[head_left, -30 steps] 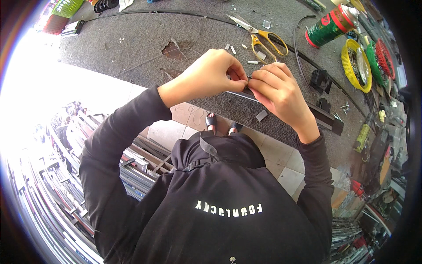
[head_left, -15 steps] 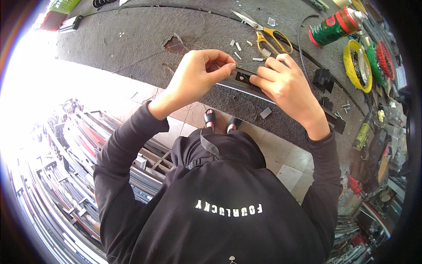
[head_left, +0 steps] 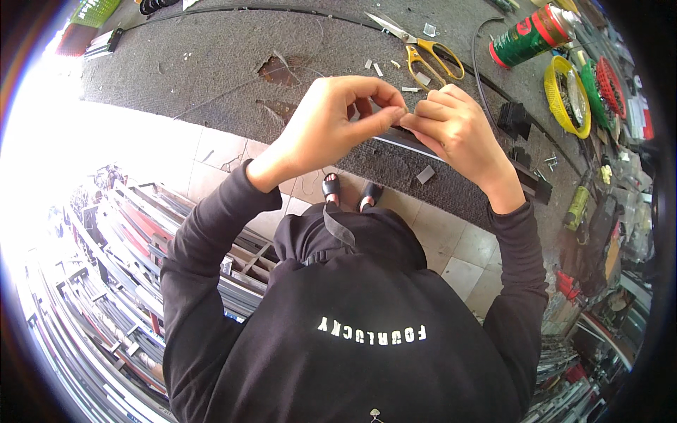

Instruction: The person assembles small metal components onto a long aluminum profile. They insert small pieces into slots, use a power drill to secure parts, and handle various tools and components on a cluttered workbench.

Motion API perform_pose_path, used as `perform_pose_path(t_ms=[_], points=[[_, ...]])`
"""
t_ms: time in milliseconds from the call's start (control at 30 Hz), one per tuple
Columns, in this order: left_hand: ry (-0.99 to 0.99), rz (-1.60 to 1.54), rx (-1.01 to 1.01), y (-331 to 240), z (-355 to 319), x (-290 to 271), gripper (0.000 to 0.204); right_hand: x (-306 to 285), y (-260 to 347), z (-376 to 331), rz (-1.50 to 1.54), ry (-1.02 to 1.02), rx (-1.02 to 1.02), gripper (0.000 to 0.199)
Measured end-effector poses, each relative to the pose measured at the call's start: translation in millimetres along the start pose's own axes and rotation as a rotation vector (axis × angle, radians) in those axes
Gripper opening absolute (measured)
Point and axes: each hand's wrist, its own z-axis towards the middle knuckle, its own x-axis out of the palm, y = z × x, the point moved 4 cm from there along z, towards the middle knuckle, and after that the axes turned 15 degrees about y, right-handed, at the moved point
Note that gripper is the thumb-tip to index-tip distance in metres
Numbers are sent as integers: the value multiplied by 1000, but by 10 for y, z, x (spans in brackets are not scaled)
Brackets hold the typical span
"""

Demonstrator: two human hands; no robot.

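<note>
Over the carpeted workbench (head_left: 226,42), my left hand (head_left: 342,120) has its thumb and forefinger pinched, their tips meeting those of my right hand (head_left: 458,130). My right hand is also closed, with its fingers curled in. Whatever sits between the fingertips is too small or too hidden to make out. Beneath both hands runs a long dark metal bar (head_left: 409,141) with a pale edge, lying along the bench's near side; my hands cover part of it. A pair of yellow-handled scissors (head_left: 437,53) lies just beyond my right hand.
Small grey offcuts (head_left: 410,89) are scattered near the scissors. A green and red spray can (head_left: 529,35) stands at far right, close to a yellow basket (head_left: 566,99). One grey block (head_left: 425,174) rests near the bench edge. Racked metal profiles (head_left: 106,303) fill the lower left.
My left hand has moved right, so its fingertips now meet my right hand's. The dark fitting with a screw on the bar, seen earlier between the hands, is now covered. The view has shifted slightly.
</note>
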Motion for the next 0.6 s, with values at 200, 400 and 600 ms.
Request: perform_pose_path(t_ms=[200,400,600], points=[[-124,-121,2,154,118,-93,21,-8,69,-28,31,-14,116,15],[-116,-110,73,118,94,-133,22,4,38,-70,376,-96,359,9],[-29,10,36,-31,66,-185,18,-15,0,2,450,-94,339,11]])
